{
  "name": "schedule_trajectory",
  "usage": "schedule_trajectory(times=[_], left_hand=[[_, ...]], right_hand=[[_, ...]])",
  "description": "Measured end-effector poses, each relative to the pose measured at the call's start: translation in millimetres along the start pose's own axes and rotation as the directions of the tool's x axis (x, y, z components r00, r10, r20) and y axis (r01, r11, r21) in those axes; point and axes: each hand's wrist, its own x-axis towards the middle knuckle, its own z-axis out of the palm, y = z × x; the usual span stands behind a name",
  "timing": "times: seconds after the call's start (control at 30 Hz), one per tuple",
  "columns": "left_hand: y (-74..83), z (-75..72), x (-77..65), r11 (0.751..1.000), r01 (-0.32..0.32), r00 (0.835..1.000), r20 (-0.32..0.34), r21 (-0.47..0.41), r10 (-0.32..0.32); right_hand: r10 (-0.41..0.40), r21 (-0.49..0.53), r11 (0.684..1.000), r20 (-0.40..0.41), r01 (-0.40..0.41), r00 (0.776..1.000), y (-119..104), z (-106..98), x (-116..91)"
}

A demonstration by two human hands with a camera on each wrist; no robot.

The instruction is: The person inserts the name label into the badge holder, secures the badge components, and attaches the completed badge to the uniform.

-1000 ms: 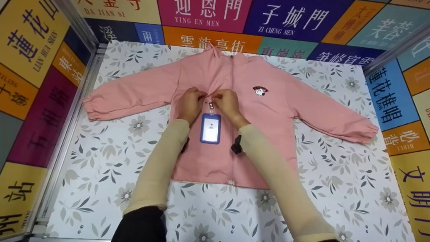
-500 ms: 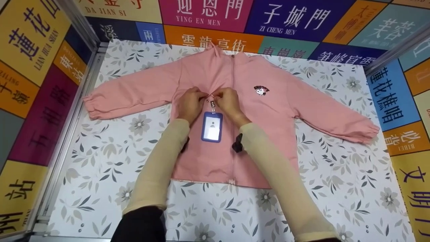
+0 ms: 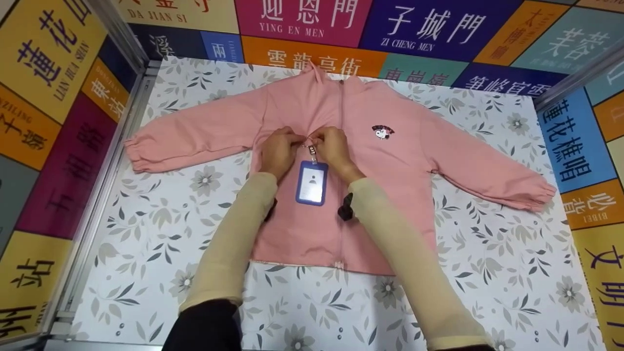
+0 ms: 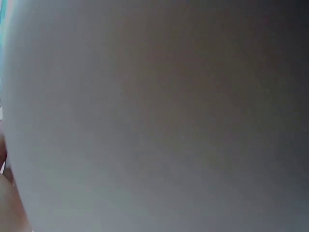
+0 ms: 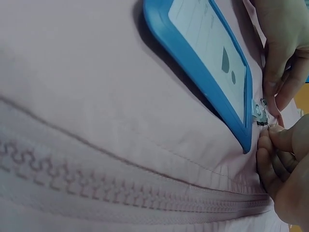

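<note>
A pink zip jacket (image 3: pixel 385 195) lies spread out with its sleeves to both sides. On the chest to the left of its zipper is a blue badge holder (image 3: pixel 312 183) with a white card, hanging from a small metal clip (image 5: pixel 261 116). My left hand (image 3: pixel 279 153) pinches a gathered fold of the jacket just above the clip. Opposite it, my right hand (image 3: pixel 334 150) has thumb and forefinger pinched at the clip, where a thin metal bit shows by the fingertips. The two hands' fingertips nearly meet. Blurred sleeve cloth fills most of the left wrist view.
A floral cloth (image 3: pixel 492 273) covers the table. Printed panels with large characters stand as walls at the back (image 3: pixel 312 53), left (image 3: pixel 63 165) and right. A small cartoon patch (image 3: pixel 383 132) marks the jacket's right chest.
The badge holder has shifted slightly upward and tilted a little as the fingertips work at the fold. Both hands keep nearly the same place; the head view has moved slightly.
</note>
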Motion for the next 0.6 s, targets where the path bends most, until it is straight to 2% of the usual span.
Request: schedule_trajectory(times=[0.2,0.43,0.6], left_hand=[[-1.9,0.2,1.1,1.0,-0.017,1.0,-0.006,-0.019,0.017],[-0.3,0.7,2.5,1.0,-0.023,0.999,0.039,-0.014,0.024],[-2.5,-1.0,4.5,0.999,-0.036,0.998,0.048,-0.026,0.038]], right_hand=[[-0.011,0.005,1.0,-0.015,0.011,1.0,0.2,0.6,0.8],[-0.044,-0.014,0.999,-0.03,0.043,0.999,0.8,3.9,2.4],[-0.039,0.033,0.999,-0.013,0.039,0.999,0.9,1.9,4.1]])
